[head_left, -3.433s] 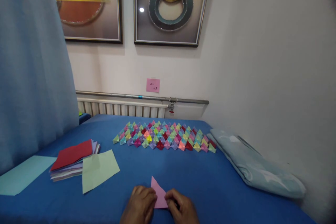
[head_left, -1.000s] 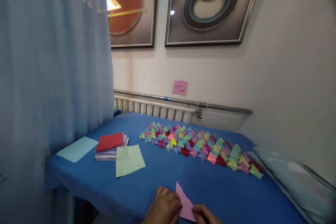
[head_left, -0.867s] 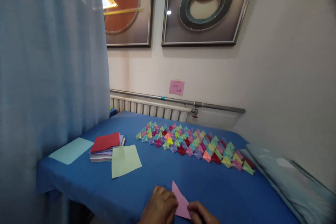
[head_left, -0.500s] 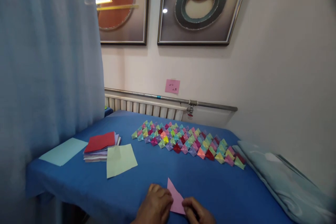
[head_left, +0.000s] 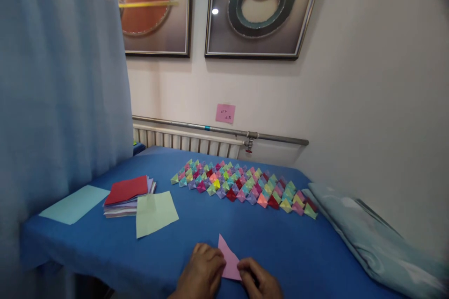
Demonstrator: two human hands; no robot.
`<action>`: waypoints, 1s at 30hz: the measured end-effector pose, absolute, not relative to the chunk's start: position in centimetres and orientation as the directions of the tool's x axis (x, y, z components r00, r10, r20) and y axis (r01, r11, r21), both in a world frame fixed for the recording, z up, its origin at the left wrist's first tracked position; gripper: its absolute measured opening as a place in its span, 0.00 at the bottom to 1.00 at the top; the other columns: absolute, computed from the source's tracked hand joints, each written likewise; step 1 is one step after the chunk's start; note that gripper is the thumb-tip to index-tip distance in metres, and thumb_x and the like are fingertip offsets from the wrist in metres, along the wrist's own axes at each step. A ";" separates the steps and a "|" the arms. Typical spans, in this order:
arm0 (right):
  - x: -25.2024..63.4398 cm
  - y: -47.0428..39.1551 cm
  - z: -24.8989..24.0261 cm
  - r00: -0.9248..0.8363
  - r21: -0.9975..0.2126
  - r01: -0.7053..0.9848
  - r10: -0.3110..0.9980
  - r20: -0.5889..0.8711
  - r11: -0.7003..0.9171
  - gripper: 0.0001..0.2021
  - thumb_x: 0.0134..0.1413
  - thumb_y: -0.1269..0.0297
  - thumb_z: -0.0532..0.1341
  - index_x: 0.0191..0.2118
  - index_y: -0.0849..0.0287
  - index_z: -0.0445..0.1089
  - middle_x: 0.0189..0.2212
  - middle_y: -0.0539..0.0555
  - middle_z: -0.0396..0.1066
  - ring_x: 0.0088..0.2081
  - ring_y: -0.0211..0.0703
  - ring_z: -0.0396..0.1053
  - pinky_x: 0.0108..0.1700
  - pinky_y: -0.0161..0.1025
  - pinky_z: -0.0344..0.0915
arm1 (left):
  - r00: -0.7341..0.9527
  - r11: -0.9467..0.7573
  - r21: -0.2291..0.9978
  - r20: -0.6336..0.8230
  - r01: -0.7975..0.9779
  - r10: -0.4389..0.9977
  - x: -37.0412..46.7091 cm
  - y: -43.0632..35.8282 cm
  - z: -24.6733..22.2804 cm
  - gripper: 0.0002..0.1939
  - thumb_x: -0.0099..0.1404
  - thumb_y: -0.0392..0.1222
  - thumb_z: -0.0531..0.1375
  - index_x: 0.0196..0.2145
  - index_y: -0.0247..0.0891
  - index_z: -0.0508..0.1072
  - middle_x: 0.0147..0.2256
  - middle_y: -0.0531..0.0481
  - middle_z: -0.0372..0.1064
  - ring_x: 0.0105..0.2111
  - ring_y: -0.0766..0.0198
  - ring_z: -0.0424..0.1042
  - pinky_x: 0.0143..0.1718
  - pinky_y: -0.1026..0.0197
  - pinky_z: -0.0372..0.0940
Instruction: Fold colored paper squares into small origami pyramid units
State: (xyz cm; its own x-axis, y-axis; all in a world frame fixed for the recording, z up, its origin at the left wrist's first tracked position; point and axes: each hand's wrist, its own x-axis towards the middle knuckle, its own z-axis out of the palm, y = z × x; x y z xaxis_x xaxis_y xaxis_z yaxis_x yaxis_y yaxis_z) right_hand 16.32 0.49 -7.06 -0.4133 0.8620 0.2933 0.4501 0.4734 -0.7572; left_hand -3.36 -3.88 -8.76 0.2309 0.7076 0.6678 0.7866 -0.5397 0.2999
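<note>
A folded piece of pink paper (head_left: 229, 261), roughly triangular with its tip pointing away from me, is between my two hands near the front of the blue-covered table (head_left: 147, 259). My left hand (head_left: 202, 271) is closed on its left edge, fingers curled together. At its lower right corner my right hand (head_left: 258, 278) pinches the paper between thumb and fingers. Beyond the hands lie rows of small folded paper pieces (head_left: 242, 184) in many colours. A loose pale green sheet (head_left: 157, 215) rests to the left of my hands.
A stack of coloured paper with a red sheet on top (head_left: 126, 190) stands at the left, beside a light blue sheet (head_left: 75, 204). Folded pale teal fabric (head_left: 365, 238) lies along the right edge. A blue curtain (head_left: 59, 79) hangs at left; a radiator (head_left: 182, 139) runs behind the table.
The whole view has shifted slightly, so things appear a little further left. Both hands keep hold of the pink paper, with almost no other movement.
</note>
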 end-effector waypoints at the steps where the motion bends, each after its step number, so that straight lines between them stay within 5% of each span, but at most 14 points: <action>1: 16.4 0.5 -7.0 -0.423 -0.756 0.452 0.860 0.286 0.474 0.16 0.59 0.52 0.54 0.31 0.54 0.74 0.26 0.49 0.76 0.28 0.40 0.73 0.33 0.31 0.66 | 0.232 -0.543 0.300 0.670 0.784 0.705 -3.4 -3.9 -8.7 0.11 0.66 0.29 0.55 0.40 0.41 0.73 0.38 0.53 0.76 0.35 0.63 0.70 0.39 0.58 0.61; 30: 16.2 0.0 -6.4 -0.398 -0.774 0.446 0.874 0.279 0.450 0.13 0.59 0.60 0.54 0.32 0.55 0.74 0.28 0.49 0.77 0.31 0.41 0.73 0.35 0.31 0.65 | 0.242 -0.533 0.340 0.620 0.775 0.746 -3.5 -4.1 -8.6 0.11 0.70 0.31 0.53 0.39 0.41 0.73 0.40 0.51 0.77 0.36 0.62 0.70 0.40 0.58 0.62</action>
